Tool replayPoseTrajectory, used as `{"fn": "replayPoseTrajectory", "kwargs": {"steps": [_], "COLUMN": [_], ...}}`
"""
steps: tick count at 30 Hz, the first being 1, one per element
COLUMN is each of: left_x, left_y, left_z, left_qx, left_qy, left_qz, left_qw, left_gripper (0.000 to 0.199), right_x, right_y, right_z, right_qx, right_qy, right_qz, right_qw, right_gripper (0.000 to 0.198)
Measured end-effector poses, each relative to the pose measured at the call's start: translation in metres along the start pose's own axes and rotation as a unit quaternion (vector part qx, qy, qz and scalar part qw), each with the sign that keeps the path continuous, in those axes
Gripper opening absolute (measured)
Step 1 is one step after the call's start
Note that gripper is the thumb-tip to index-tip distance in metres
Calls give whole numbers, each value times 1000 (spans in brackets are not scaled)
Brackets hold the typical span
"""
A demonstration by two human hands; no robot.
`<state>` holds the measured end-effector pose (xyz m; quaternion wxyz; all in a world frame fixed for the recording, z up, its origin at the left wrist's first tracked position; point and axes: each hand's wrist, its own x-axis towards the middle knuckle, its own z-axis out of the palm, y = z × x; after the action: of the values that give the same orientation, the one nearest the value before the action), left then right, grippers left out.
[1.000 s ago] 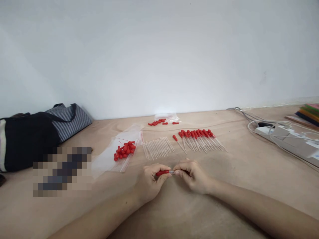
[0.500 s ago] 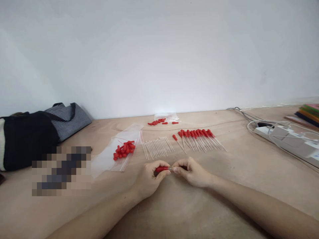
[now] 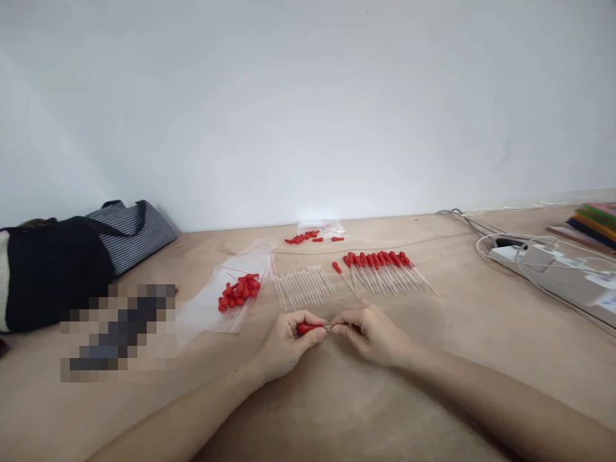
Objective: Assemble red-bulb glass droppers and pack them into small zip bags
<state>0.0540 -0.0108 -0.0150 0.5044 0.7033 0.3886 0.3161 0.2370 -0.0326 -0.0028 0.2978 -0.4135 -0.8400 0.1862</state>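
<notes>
My left hand (image 3: 291, 339) is closed around a red rubber dropper bulb (image 3: 308, 328), pinching it between thumb and fingers. A short piece of clear glass tube (image 3: 328, 328) shows at the bulb's mouth, and my right hand (image 3: 368, 330) pinches that tube; its far part is hidden in my fingers. Just beyond my hands lies a row of bare glass tubes (image 3: 305, 287). To its right are several droppers with red bulbs fitted (image 3: 385, 269), one set a little apart (image 3: 345, 277). A pile of loose red bulbs (image 3: 239, 292) rests on a clear zip bag (image 3: 206, 311) at the left.
Near the wall lie more red bulbs (image 3: 302, 237) and a small clear bag with tubes (image 3: 320, 227). A black and striped bag (image 3: 62, 269) and a blurred-out dark object (image 3: 122, 330) are at the left. A white power strip with cables (image 3: 553, 263) and coloured stacked sheets (image 3: 594, 221) stand right.
Both hands keep hold of the bulb and tube with barely any shift. My fingers have turned slightly around them, and the view has moved a little.
</notes>
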Motion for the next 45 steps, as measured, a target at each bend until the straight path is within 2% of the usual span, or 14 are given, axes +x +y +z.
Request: {"fn": "replayPoseTrajectory", "kwargs": {"steps": [2,4,6,8,10,12,13,16,19,24,28,31,39,45], "left_x": [-1,-1,1,6,11,14,15,13,11,11,13,16,18,17], "left_y": [-1,0,2,4,2,-1,-4,-9,-10,-9,-8,-9,-12,-10], "left_z": [-4,-14,-31,-55,-81,-103,-112,-126,-126,-120,-121,-122,-126,-125], "left_qx": [56,162,296,396,470,527,545,584,619,659,666,656,604,555], "left_qy": [7,37,96,178,228,246,252,219,169,141,122,110,109,97], "left_qz": [31,86,152,195,193,152,131,94,95,121,136,141,170,159], "left_qw": [998,982,938,880,831,799,789,776,761,729,724,733,771,811], "left_gripper": [23,32,39,28,19,20,20,18,18,16,15,16,16,15], "right_x": [0,2,9,21,35,49,56,67,70,70,73,80,105,110], "right_y": [4,11,22,34,44,50,51,52,52,50,42,36,39,41], "right_z": [-4,-8,-12,-15,-18,-18,-18,-14,-10,-9,-8,-3,3,0], "right_qx": [-65,-116,-156,-193,-225,-243,-248,-252,-251,-262,-267,-239,-185,-154], "right_qy": [-10,-3,32,77,98,91,81,52,40,48,60,35,-16,-25], "right_qz": [-9,1,54,143,229,293,317,353,353,359,342,337,380,386], "right_qw": [998,993,986,968,942,920,912,899,900,894,899,910,906,909], "right_gripper": [16,17,20,22,22,23,23,23,21,25,30,29,28,23]}}
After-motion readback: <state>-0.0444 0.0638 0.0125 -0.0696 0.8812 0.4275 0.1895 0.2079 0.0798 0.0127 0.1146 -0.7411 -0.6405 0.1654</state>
